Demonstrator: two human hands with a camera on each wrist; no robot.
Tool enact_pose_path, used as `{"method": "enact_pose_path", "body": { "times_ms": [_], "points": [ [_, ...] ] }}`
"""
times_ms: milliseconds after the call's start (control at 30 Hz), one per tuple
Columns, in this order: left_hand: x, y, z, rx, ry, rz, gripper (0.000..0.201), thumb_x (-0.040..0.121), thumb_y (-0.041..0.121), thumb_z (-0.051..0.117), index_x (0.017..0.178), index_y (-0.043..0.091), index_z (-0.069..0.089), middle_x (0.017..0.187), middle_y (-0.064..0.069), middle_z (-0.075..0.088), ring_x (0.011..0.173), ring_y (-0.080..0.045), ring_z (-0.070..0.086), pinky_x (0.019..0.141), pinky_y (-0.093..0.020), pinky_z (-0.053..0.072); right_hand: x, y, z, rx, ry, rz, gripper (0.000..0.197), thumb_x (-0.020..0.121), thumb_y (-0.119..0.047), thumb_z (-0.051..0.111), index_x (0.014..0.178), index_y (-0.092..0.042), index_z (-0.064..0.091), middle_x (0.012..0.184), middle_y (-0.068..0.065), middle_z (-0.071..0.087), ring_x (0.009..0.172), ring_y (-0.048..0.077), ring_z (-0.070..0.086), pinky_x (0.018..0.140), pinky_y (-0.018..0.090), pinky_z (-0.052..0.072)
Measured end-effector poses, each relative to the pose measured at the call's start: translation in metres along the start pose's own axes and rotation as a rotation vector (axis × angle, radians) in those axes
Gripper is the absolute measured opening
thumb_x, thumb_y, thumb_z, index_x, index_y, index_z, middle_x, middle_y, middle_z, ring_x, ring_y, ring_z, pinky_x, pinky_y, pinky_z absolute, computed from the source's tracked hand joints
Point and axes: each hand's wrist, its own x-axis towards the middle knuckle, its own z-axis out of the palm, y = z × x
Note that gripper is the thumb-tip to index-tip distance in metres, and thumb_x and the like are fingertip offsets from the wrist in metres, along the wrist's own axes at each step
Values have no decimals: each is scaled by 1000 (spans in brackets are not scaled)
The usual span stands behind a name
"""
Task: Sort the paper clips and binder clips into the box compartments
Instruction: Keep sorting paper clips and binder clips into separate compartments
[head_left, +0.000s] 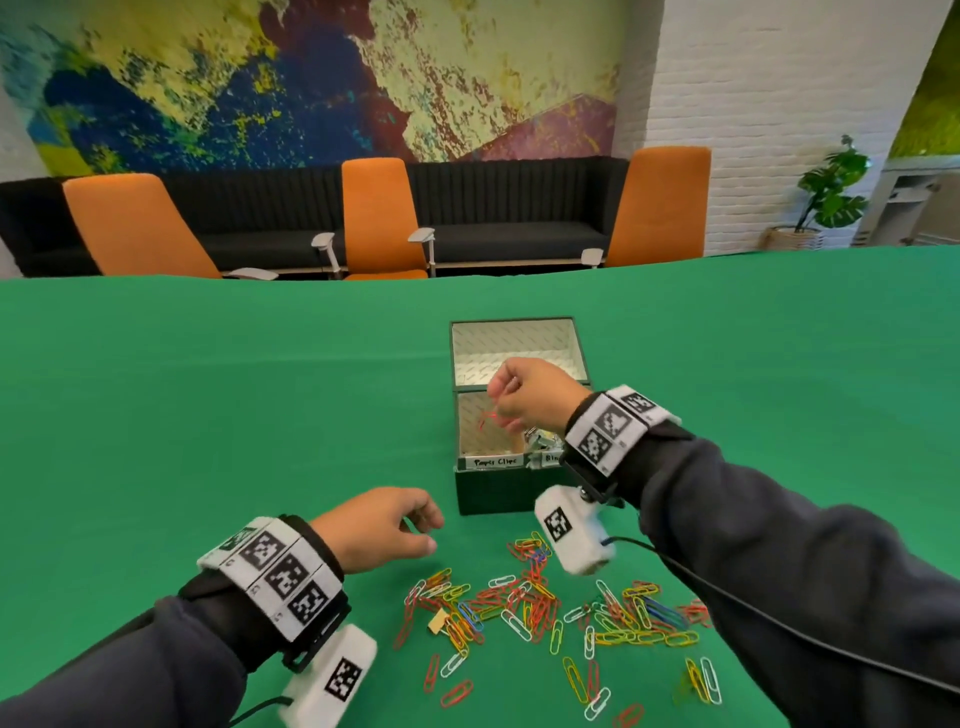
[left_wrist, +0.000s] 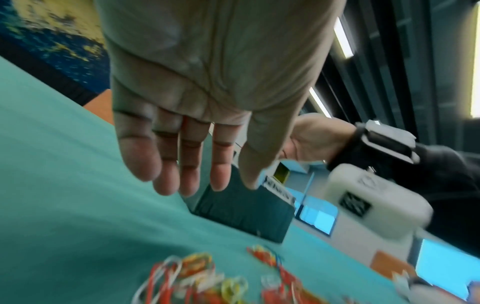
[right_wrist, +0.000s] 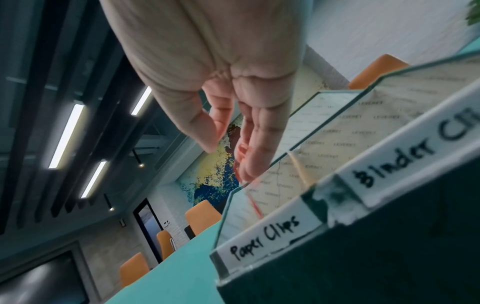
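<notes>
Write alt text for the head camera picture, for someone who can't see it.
A person's right hand hangs over the "Paper Clips" side of a small open dark green box with red paper clips at its fingertips. The left hand hovers, holding nothing, beside a scattered pile of coloured paper clips on a green table.

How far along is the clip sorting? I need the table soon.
Partly done. Binder clips already sit in the box's right compartment. In hand: the right hand is over the left compartment, labelled Paper Clips, with red paper clips at its fingers, blurred. The left hand hovers open, holding nothing. Left: a large spread of coloured paper clips on the green table.
</notes>
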Motion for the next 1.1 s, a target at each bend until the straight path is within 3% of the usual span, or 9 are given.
{"method": "enact_pose_path", "body": {
  "times_ms": [100, 300, 400, 500, 600, 700, 800, 933, 1100],
  "points": [
    [-5, 5, 10, 189, -108, 7, 42, 81, 30, 67, 120, 22, 53, 121, 1, 55, 90, -10, 54, 82, -19, 42, 3, 1, 3, 22, 13, 16, 26, 84, 6, 52, 79, -19, 51, 95, 6, 58, 83, 19, 62, 83, 35, 56],
    [-4, 15, 30, 376, -240, -52, 69, 67, 36, 79, 122, 19, 42, 123, -5, 48, 108, -22, 52, 89, -31, 43, -32, 12, -1, 22, -14, -94, 20, 86, 6, 52, 95, -12, 53, 100, 7, 57, 89, 19, 58, 79, 36, 55],
    [1, 22, 33, 388, -242, -80, 61, 71, 29, 77, 119, 13, 43, 115, -8, 54, 98, -23, 53, 76, -28, 40, -54, 24, -1, -55, -213, -53, 21, 86, 4, 53, 99, -13, 53, 90, 2, 58, 73, 13, 60, 62, 23, 54],
    [4, 29, 33, 356, -214, -79, 43, 79, 20, 70, 115, 10, 48, 90, -1, 52, 84, -17, 47, 59, -25, 34, -70, 45, 8, -433, -433, -3, 29, 83, -9, 64, 109, -16, 54, 96, 0, 57, 62, 11, 55, 56, 21, 50],
    [9, 32, 36, 389, -182, -35, 20, 83, 15, 61, 103, 14, 55, 78, 4, 52, 83, -16, 45, 69, -23, 34, -78, 56, 25, -678, -540, 30, 50, 78, -21, 71, 123, -20, 48, 118, 5, 54, 88, 23, 61, 77, 32, 51],
    [12, 35, 40, 399, -186, -22, 21, 84, 12, 56, 105, 9, 60, 102, -9, 65, 81, -14, 46, 72, -23, 37, -79, 56, 41, -854, -553, 0, 62, 74, -29, 75, 128, -21, 43, 124, 7, 46, 108, 26, 54, 89, 34, 44],
    [11, 36, 39, 306, -164, -19, 16, 84, 6, 53, 96, 10, 63, 88, -3, 66, 64, -11, 52, 61, -19, 42, -78, 52, 50, -929, -576, -8, 54, 74, -25, 75, 119, -15, 48, 117, 9, 45, 97, 26, 54, 80, 32, 44],
    [13, 31, 23, -81, -65, -48, 25, 85, 0, 57, 71, 21, 52, 64, 6, 55, 35, 4, 53, 45, -11, 46, -81, 53, 50, -906, -615, -79, 15, 81, -15, 67, 80, -17, 52, 75, -4, 49, 82, 18, 47, 54, 22, 33],
    [22, 32, 2, -414, 61, -15, 21, 85, -4, 58, 73, 13, 54, 65, -2, 54, 39, -1, 55, 48, -15, 51, -93, 59, 44, -938, -568, -116, 15, 86, -4, 48, 80, -17, 48, 72, 0, 47, 76, 19, 46, 59, 23, 35]
  ]
}}
